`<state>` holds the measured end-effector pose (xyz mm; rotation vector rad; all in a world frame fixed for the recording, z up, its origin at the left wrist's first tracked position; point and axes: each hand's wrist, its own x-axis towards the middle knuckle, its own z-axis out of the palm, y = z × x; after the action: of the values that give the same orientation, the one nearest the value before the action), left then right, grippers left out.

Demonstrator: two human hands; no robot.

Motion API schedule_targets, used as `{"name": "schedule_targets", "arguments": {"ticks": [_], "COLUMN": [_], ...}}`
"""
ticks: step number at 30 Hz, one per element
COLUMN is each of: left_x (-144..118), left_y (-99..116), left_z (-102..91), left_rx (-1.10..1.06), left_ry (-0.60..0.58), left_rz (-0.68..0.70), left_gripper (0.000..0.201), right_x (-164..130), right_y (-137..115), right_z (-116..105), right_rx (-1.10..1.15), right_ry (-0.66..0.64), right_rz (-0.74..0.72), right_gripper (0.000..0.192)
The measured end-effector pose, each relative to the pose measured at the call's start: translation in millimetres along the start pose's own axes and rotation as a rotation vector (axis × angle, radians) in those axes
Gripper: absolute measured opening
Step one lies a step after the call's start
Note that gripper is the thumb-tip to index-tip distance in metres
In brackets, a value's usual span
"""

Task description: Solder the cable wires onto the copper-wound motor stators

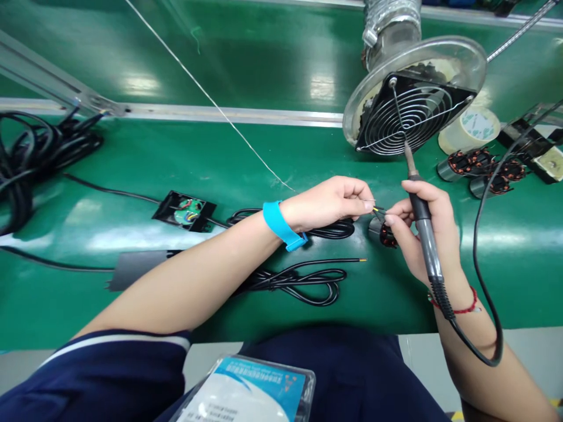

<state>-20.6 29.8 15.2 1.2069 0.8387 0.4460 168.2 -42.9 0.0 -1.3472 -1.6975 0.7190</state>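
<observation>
**Two hands meet over a small coil, iron tip pointing away**

The small coil [385, 233] sits on the green table [176, 164], right between the two hands. It is round, dark, with orange-red wire wound on it. It lies just under the fingertips of both hands, a little nearer the right one.

The left hand [328, 202] comes in from the left. Its fingers are pressed together in a pinch on a thin wire end [375, 208] with a yellow bit on it. The wire end points to the right, at the coil.

The right hand [424, 234] comes in from the right. It holds the soldering iron [423, 225] tucked along the palm, and its thumb and first fingers seem to touch the coil too. The iron's long line runs up and down the picture: its tip points away from the person, up near the fan [413, 111], and its cord [479, 275] loops back past the wrist. So the tip is well apart from the coil and is turned away from it.

Close by the left wrist lies a bundled black cable [303, 284], and behind it a second bundle. Further left is an open black box [185, 211]. To the right, behind the hands, lie more coils [479, 167] and a tape roll [470, 129].

The table edge runs just below the hands. There is bare green room in front of the coil and to its right.
</observation>
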Motion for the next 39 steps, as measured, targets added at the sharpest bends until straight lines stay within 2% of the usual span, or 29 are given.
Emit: {"name": "schedule_targets", "arguments": {"ticks": [6,9,12,16,19,21,22,23,25,28,30,32,35,37,39], "left_x": [-0.4,1.0,7.0,19.2,22.1,19.4,17.2,14.9,10.2,3.4,-0.7,-3.7,-6.4,-7.3,-7.5], "left_y": [4.3,5.6,5.3,1.7,0.0,0.4,0.8,1.1,1.0,-1.0,-2.6,-4.0,-4.9,-4.4,-3.9], "left_z": [1.6,0.4,-9.4,-46.2,-76.5,-83.3,-80.3,-73.1,-49.0,-7.8,9.7,16.7,17.3,16.8,16.0], "left_rx": [0.008,0.019,0.056,0.050,0.067,0.118,0.134,0.134,0.085,-0.164,-0.314,-0.315,-0.118,-0.018,0.044], "left_ry": [-0.011,0.054,0.245,0.593,0.860,1.001,1.019,0.994,0.815,0.473,0.310,0.209,0.063,-0.043,-0.102], "left_rz": [-0.048,-0.039,-0.005,0.078,0.211,0.335,0.389,0.428,0.437,0.281,0.203,0.177,0.117,0.054,0.008], "left_gripper": [0.011,0.013,0.015,0.017,0.016,0.018,0.019,0.020,0.020,0.009,0.004,0.006,0.010,0.011,0.011], "right_x": [-1.2,-2.0,-3.8,-4.2,-4.6,-6.2,-7.3,-8.5,-10.6,-11.3,-10.2,-8.9,-8.3,-9.0,-9.6], "right_y": [-0.2,3.5,10.1,19.5,23.5,24.3,24.3,24.2,23.9,23.3,22.3,20.2,14.4,9.7,6.6], "right_z": [8.5,6.6,-1.3,-11.3,-12.3,-9.9,-8.1,-6.1,-2.2,2.5,5.1,8.2,13.3,15.1,13.8], "right_rx": [-0.050,-0.106,-0.202,-0.227,-0.215,-0.200,-0.174,-0.128,-0.018,0.036,0.019,0.055,0.118,0.092,0.034], "right_ry": [0.048,0.102,0.228,0.376,0.398,0.390,0.373,0.348,0.288,0.198,0.148,0.117,0.134,0.159,0.152], "right_rz": [0.006,-0.070,-0.169,-0.223,-0.221,-0.221,-0.214,-0.205,-0.179,-0.160,-0.159,-0.157,-0.179,-0.213,-0.248], "right_gripper": [0.043,0.044,0.041,0.035,0.034,0.032,0.032,0.033,0.037,0.037,0.037,0.044,0.052,0.051,0.048]}}
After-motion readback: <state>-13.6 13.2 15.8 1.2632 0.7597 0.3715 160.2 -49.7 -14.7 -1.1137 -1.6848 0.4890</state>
